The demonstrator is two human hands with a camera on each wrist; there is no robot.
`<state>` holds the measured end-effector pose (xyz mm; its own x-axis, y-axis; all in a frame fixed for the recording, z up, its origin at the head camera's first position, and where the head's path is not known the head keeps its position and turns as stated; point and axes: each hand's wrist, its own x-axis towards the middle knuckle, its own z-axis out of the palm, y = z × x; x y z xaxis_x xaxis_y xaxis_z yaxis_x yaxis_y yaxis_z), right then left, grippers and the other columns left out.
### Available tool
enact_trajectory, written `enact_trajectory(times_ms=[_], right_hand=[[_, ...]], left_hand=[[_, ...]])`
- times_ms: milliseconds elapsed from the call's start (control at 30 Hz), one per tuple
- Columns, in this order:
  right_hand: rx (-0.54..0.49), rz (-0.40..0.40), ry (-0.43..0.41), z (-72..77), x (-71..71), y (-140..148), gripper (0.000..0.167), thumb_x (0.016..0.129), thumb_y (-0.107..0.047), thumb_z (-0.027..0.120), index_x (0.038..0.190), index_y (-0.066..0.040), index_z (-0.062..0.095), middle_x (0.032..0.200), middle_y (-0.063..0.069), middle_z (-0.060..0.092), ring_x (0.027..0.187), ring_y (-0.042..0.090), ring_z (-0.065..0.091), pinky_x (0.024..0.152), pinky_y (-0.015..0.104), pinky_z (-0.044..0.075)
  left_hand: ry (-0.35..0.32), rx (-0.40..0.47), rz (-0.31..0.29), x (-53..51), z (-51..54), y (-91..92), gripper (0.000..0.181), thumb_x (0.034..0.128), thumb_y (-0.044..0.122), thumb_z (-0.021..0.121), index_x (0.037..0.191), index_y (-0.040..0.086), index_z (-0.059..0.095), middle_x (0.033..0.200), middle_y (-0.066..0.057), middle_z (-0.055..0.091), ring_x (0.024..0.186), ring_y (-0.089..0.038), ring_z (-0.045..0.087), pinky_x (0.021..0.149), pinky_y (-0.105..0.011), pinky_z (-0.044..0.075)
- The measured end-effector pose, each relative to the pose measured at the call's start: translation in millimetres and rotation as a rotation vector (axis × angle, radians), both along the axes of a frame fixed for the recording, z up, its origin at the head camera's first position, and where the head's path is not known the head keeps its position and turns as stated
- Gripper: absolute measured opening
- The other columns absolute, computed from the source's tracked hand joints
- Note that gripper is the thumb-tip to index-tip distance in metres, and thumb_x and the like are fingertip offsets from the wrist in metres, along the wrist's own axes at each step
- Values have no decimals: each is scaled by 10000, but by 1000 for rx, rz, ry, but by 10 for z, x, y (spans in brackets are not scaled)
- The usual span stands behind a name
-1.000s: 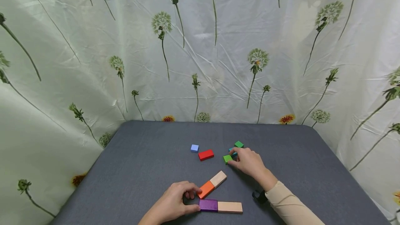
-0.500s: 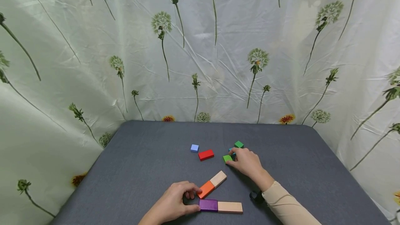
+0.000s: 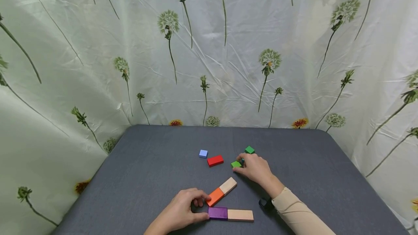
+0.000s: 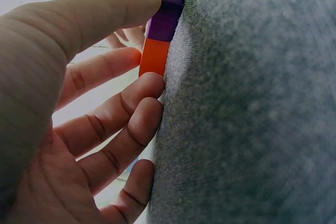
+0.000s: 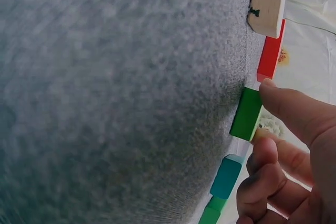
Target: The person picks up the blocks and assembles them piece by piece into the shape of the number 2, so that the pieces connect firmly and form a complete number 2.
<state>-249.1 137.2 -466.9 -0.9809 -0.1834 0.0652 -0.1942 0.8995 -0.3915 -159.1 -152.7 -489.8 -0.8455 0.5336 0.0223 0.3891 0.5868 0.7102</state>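
In the head view my left hand [image 3: 181, 207] lies at the near middle of the table. Its thumb touches the end of a purple block [image 3: 217, 213], and its index fingertip touches an orange block [image 3: 215, 196]. The right hand [image 3: 257, 169], farther back, pinches a bright green block [image 3: 236, 164] between thumb and index finger. Beside that block sits a teal block [image 5: 226, 177], mostly hidden by the right hand in the head view. A darker green block [image 3: 249, 150] lies just behind it.
One pale wooden block [image 3: 228, 186] abuts the orange block; another pale wooden block [image 3: 240, 215] abuts the purple one. A red block [image 3: 215, 161] and a small blue block [image 3: 203, 153] lie left of the right hand. A patterned curtain [image 3: 209, 46] hangs behind the grey table [image 3: 147, 162].
My right hand has shifted slightly left together with the bright green block. The left hand keeps its place at the purple and orange blocks.
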Motion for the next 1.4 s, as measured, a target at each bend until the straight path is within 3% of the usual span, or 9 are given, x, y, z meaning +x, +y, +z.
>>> enact_trajectory(times_ms=[600, 1100, 1400], right_hand=[[-34, 136, -82, 80, 65, 19, 288, 900, -192, 875, 1181, -187, 809, 699, -49, 570, 611, 108, 496, 561, 257, 351], [-39, 280, -139, 129, 70, 106, 304, 938, -166, 834, 1240, -178, 797, 685, -55, 529, 592, 76, 426, 560, 233, 286], [-24, 278, -168, 119, 61, 107, 316, 951, -159, 821, 1259, -223, 796, 653, -50, 524, 586, 71, 427, 568, 235, 282]], left_hand=[[22, 20, -14, 1, -13, -14, 337, 841, 325, 932, 1129, 253, 774, 877, 163, 609, 800, 48, 546, 727, -192, 492], [47, 38, -22, 6, -11, 3, 333, 846, 319, 930, 1130, 242, 774, 884, 162, 614, 800, 53, 552, 724, -186, 495], [-3, 11, -7, -8, -8, 2, 343, 842, 333, 931, 1139, 260, 775, 889, 161, 614, 804, 36, 548, 725, -197, 484]])
